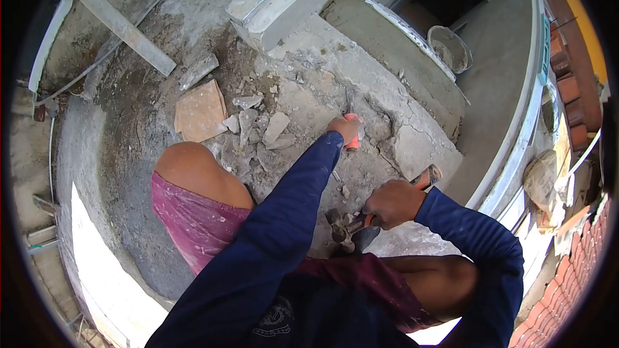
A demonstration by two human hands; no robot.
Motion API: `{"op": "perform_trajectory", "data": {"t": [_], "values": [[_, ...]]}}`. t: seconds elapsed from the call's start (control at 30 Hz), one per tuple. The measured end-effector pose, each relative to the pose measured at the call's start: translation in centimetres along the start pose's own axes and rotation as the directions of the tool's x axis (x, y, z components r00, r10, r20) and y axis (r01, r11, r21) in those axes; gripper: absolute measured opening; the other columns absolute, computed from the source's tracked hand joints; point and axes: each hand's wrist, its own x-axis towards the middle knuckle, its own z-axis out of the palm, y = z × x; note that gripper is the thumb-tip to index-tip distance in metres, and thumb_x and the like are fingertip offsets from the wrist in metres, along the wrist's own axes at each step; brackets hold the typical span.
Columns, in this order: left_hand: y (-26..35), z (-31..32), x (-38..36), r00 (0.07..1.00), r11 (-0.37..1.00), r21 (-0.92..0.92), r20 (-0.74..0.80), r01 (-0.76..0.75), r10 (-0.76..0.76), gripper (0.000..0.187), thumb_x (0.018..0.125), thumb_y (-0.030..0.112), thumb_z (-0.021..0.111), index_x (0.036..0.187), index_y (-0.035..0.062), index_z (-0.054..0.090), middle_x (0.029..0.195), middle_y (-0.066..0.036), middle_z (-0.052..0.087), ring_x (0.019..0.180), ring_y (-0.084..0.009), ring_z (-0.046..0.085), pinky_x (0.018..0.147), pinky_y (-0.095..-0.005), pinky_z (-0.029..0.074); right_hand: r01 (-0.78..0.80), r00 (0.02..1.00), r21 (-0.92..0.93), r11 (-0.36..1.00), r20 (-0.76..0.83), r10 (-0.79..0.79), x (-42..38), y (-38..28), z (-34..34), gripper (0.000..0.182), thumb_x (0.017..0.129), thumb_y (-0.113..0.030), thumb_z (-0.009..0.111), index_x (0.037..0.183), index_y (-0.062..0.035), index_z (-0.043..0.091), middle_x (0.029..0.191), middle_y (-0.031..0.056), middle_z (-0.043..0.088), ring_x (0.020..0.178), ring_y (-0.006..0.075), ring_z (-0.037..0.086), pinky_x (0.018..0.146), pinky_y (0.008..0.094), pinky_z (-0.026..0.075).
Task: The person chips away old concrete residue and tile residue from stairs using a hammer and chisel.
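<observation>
My left hand [343, 130] is closed around a chisel with an orange grip [353, 147]. The chisel's thin metal shaft points away from me onto the broken concrete [309, 100]. Nearer to my body, my right hand [392, 205] is wrapped round the handle of a hammer, whose orange-and-black handle end [427, 177] sticks out to the right. The metal hammer head [340, 229] hangs low, close to my lap. Beside my left hand, a cracked hollow [380, 122] runs along the concrete edge.
Several loose concrete chunks [277, 127] and a tan tile [200, 111] lie to the left. A plank [119, 18] leans at the upper left. A low white wall [284, 0] stands ahead. A bucket [449, 49] sits at the upper right; roof tiles [567, 277] border the right.
</observation>
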Motion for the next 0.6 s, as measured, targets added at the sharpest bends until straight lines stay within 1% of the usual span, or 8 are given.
{"op": "perform_trajectory", "data": {"t": [0.1,0.17,0.27,0.37,0.47,0.5,0.57,0.6], "values": [[0.5,-0.3,0.1,0.999,0.984,0.178,-0.052,0.025,-0.016,0.058,0.08,0.052,0.068,0.098,-0.0028,0.07,0.1,-0.022,0.07,0.095,-0.0312,0.069,0.079,-0.0413,0.054,-0.285,0.947,0.041,0.958,-0.143,0.287,-0.4,2.9,0.0,0.018,0.073,-0.027,0.07,0.083,-0.0119,0.07,0.073,0.0125,0.068,0.072,0.0339,0.067,0.066,0.0457,0.053],[2.9,-1.4,-2.2,0.998,0.996,0.088,-0.061,0.016,-0.01,0.053,0.079,0.048,0.069,0.095,-0.0022,0.071,0.098,-0.023,0.07,0.097,-0.0328,0.068,0.081,-0.041,0.053,-0.44,0.879,-0.013,0.898,-0.212,0.428,-0.5,2.2,0.5,0.016,0.078,-0.028,0.067,0.083,-0.0129,0.071,0.073,0.0121,0.068,0.071,0.034,0.068,0.065,0.0453,0.054],[2.4,-0.7,-2.2,0.993,0.991,0.13,-0.111,-0.028,0.043,0.05,0.078,0.046,0.07,0.093,-0.0021,0.072,0.097,-0.023,0.07,0.098,-0.0344,0.067,0.084,-0.041,0.053,-0.152,0.984,0.029,0.988,-0.087,0.154,-0.9,0.5,0.7,0.017,0.075,-0.028,0.069,0.082,-0.0137,0.072,0.072,0.012,0.068,0.07,0.034,0.067,0.063,0.0443,0.053],[4.2,-1.7,-3.2,0.996,0.994,0.113,-0.09,-0.011,0.022,0.05,0.077,0.045,0.071,0.094,-0.0021,0.072,0.098,-0.023,0.07,0.098,-0.0352,0.067,0.085,-0.0409,0.052,-0.059,0.998,0.0,0.998,-0.002,0.059,-0.3,1.3,-0.3,0.017,0.073,-0.028,0.07,0.082,-0.0134,0.072,0.071,0.0117,0.067,0.07,0.0339,0.067,0.062,0.0443,0.053],[2.6,-0.8,-2.8,0.995,0.994,0.11,-0.099,-0.008,0.019,0.05,0.077,0.045,0.072,0.094,-0.0017,0.072,0.099,-0.023,0.07,0.099,-0.0348,0.067,0.086,-0.041,0.052,-0.363,0.911,0.069,0.929,-0.184,0.37,-0.8,5.1,-1.1,0.021,0.071,-0.029,0.072,0.081,-0.0106,0.071,0.069,0.012,0.065,0.07,0.0349,0.067,0.06,0.0458,0.051],[2.7,-0.6,-2.0,0.99,0.992,0.116,-0.127,-0.038,0.053,0.051,0.077,0.046,0.072,0.094,-0.0016,0.072,0.099,-0.023,0.07,0.098,-0.0345,0.067,0.086,-0.041,0.052,-0.348,0.918,0.04,0.937,-0.19,0.349,-0.7,4.9,-0.8,0.021,0.071,-0.029,0.072,0.081,-0.0103,0.071,0.069,0.0124,0.065,0.07,0.0351,0.067,0.06,0.0462,0.051],[4.1,-1.3,-3.5,0.996,0.993,0.099,-0.062,0.063,-0.057,0.04,0.08,0.041,0.07,0.104,0.009,0.073,0.102,-0.017,0.071,0.098,-0.0291,0.068,0.084,-0.0379,0.054,-0.316,0.932,-0.007,0.949,-0.187,0.309,-0.8,3.0,0.9,0.021,0.072,-0.029,0.072,0.081,-0.0097,0.07,0.07,0.0132,0.065,0.071,0.0355,0.067,0.061,0.0468,0.052],[4.3,-1.5,-3.4,0.997,0.992,0.112,-0.069,0.053,-0.046,0.04,0.08,0.041,0.07,0.104,0.009,0.073,0.102,-0.017,0.071,0.098,-0.0289,0.068,0.084,-0.0379,0.054,-0.253,0.96,-0.004,0.967,-0.125,0.251,-0.9,2.5,0.5,0.021,0.072,-0.029,0.072,0.081,-0.0094,0.07,0.07,0.0135,0.065,0.071,0.0356,0.067,0.061,0.0471,0.052]]}}
